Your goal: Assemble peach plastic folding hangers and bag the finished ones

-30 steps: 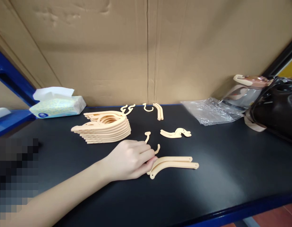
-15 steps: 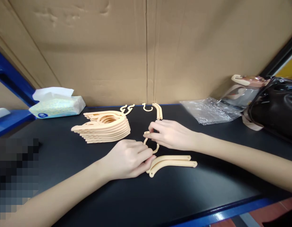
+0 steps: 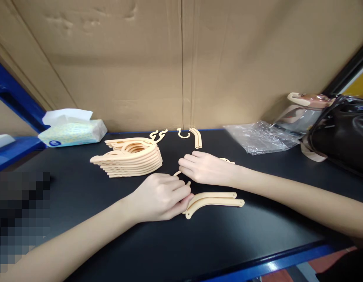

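Note:
On the black tabletop (image 3: 257, 219), my left hand (image 3: 160, 197) is closed, pinching the near end of two curved peach plastic hanger arms (image 3: 216, 199) that lie flat side by side. My right hand (image 3: 203, 168) is closed just behind it, its fingertips pinching a small peach hook piece (image 3: 178, 172) that pokes out to the left. Most of the hook is hidden under the two hands. Another peach part (image 3: 227, 160) shows just past my right wrist.
A stack of assembled peach hangers (image 3: 130, 158) lies at the left. Loose hooks (image 3: 158, 135) and arm pieces (image 3: 197, 138) sit by the cardboard wall. A tissue pack (image 3: 71, 131) is far left; a plastic bag (image 3: 259, 139), a clear container (image 3: 304, 113) and a black bag (image 3: 342, 135) are right.
My right hand came in from the right, took hold of the hook piece and drew it down toward my left hand. My left hand stayed pinching the arm pieces.

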A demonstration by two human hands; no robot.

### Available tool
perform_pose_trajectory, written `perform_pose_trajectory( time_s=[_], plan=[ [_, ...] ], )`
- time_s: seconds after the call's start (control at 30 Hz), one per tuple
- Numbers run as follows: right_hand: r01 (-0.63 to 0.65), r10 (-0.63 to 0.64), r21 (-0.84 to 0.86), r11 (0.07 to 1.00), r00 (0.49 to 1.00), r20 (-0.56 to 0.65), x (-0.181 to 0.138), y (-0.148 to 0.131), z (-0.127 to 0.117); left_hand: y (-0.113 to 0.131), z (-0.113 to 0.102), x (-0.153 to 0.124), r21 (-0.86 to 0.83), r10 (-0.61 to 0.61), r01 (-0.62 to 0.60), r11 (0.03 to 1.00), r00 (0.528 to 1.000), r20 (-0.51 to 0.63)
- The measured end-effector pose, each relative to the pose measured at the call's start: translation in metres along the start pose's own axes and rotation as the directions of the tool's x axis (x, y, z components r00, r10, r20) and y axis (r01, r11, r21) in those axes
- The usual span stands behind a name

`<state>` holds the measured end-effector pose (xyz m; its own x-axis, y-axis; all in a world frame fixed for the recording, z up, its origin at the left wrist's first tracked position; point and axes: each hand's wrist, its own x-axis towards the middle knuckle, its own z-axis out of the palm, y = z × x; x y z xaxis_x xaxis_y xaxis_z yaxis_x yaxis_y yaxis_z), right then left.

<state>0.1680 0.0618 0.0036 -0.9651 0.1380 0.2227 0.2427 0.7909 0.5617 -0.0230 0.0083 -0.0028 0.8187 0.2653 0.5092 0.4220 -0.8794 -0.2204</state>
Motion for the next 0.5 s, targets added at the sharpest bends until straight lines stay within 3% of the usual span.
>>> perform_pose_trajectory(
  time_s=[0.5],
  plan=[
    [-0.056, 0.053, -0.025, 0.998, 0.991, -0.122, -0.008, 0.011, 0.003, 0.001, 0.0, 0.001, 0.006, -0.005, 0.005, 1.0, 1.0, 0.008]
  ],
)
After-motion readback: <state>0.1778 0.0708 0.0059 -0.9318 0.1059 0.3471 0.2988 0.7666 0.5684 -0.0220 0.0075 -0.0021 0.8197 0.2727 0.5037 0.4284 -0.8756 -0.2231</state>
